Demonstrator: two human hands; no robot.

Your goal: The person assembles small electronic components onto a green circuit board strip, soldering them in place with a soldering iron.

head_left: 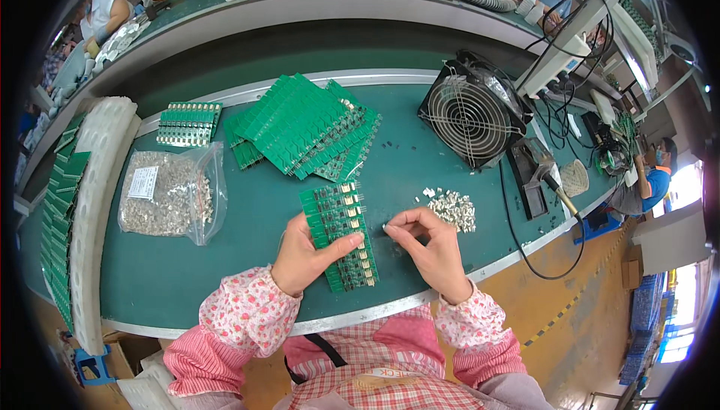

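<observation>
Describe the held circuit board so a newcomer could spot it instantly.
On the green workbench, find the pile of green circuit boards. Below, the left hand grips a single board with a row of cream components; the thumb across it sets it apart.

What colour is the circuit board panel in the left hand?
The circuit board panel in the left hand is green; it shows best in the head view.

Pink striped sleeves point(204, 360) end in red-patterned cuffs point(251, 309).
</observation>
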